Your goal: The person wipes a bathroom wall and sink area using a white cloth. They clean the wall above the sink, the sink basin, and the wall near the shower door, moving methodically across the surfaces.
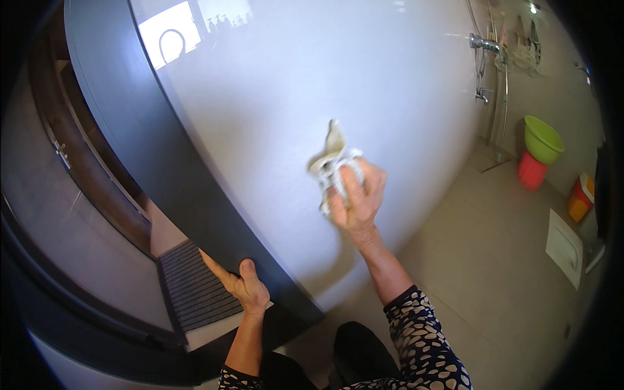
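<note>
Bunched in my right hand [364,198] is a crumpled whitish cloth [331,162], its loose tip sticking up past the fingers. The hand holds it against a glossy white wall panel [286,78], around the middle of the view. Lower and to the left, my left hand [250,289] grips the edge of a dark grey door frame [175,156] that borders the panel. Its thumb rests on the near face, and the fingers reach around the side, partly hidden.
A chrome shower tap [484,43] and hose are at the upper right. A green basin [544,138] sits on a red bucket-like base [532,172], near an orange bin [580,200] and a white floor fixture [563,249]. A striped mat [195,286] lies beyond the frame by a door [62,155].
</note>
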Demonstrator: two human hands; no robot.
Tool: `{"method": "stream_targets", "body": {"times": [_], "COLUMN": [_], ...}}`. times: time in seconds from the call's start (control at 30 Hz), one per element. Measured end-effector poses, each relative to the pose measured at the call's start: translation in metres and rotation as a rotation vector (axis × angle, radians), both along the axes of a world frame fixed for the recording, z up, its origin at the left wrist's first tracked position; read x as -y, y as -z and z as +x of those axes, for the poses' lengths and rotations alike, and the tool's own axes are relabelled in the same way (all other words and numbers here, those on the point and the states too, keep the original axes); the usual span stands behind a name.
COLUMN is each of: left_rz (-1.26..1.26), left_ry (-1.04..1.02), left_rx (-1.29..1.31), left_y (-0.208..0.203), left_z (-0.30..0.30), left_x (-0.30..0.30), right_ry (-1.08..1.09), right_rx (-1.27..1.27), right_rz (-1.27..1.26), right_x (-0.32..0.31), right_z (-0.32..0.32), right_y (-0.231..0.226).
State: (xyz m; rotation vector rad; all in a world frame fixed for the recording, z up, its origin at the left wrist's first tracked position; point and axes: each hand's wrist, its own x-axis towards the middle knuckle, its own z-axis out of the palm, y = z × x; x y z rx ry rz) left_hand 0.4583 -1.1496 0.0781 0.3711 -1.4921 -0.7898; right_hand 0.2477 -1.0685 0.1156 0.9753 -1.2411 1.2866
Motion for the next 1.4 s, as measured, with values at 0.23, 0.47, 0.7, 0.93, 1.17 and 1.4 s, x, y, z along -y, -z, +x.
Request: {"method": "stream_targets", "body": {"times": [0.23, 0.47, 0.7, 0.93, 1.17, 1.4], "left_rz": [-0.045, -0.109, -0.128, -0.182, -0.214, -0.235], "left_ry": [0.068, -0.021, -0.053, -0.066, -0.026, -0.039], "left_rx": [-0.026, 0.033, 0.054, 0.07, 0.001, 0.011], "left_y": [0.008, 0.012, 0.003, 0.002, 0.0, -0.002], "left_z": [0.002, -0.003, -0.004, -0.005, -0.006, -0.003], "left_x": [0.007, 0.011, 0.006, 0.006, 0.006, 0.006], "right_ry": [0.056, -0.033, -0.127, -0.312, -0.38, -0.348], "right_rx": [0.281, 0.052, -0.078, -0.087, -0.127, -0.077], "right_rz": [-0.164, 0.071, 0.023, 0.02, 0.159, 0.195], "right_x": [0.001, 0.004, 0.022, 0.019, 0.01, 0.007], "right_z": [-0.041, 0.032, 0.09, 0.099, 0.107, 0.116], "right_y": [-0.022, 0.014, -0.015, -0.141, -0.109, -0.047]}}
